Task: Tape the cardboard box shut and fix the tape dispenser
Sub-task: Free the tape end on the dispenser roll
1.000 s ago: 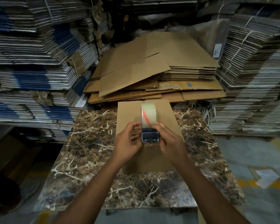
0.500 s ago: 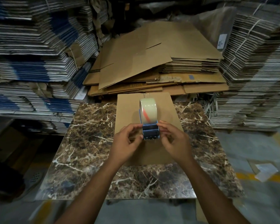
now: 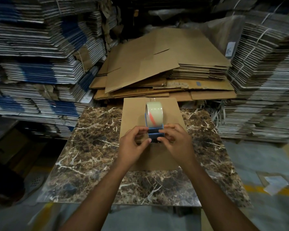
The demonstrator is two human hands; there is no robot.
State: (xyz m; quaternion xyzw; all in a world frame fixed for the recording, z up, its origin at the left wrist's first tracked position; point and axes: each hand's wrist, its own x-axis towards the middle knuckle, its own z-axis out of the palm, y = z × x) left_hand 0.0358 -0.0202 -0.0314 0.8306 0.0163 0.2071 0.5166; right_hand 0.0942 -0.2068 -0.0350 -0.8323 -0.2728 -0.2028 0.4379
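A flat brown cardboard box (image 3: 170,112) lies on the marble table (image 3: 93,147), reaching past its far edge. On the box stands a blue tape dispenser (image 3: 156,134) with a roll of clear tape (image 3: 154,114) marked by an orange stripe. My left hand (image 3: 133,147) pinches the dispenser's near end from the left, and my right hand (image 3: 177,144) pinches it from the right. My fingertips cover the dispenser's front edge, so its blade is hidden.
Behind the table lies a pile of flattened brown cartons (image 3: 165,67). Tall stacks of bundled white and blue cardboard (image 3: 32,64) rise on the left, and another bundled stack (image 3: 265,80) rises on the right. A scrap of paper (image 3: 275,184) lies on the floor at right.
Both hands have shifted slightly on the dispenser's near end, fingertips closing in on its front. The dispenser and box stay where they were.
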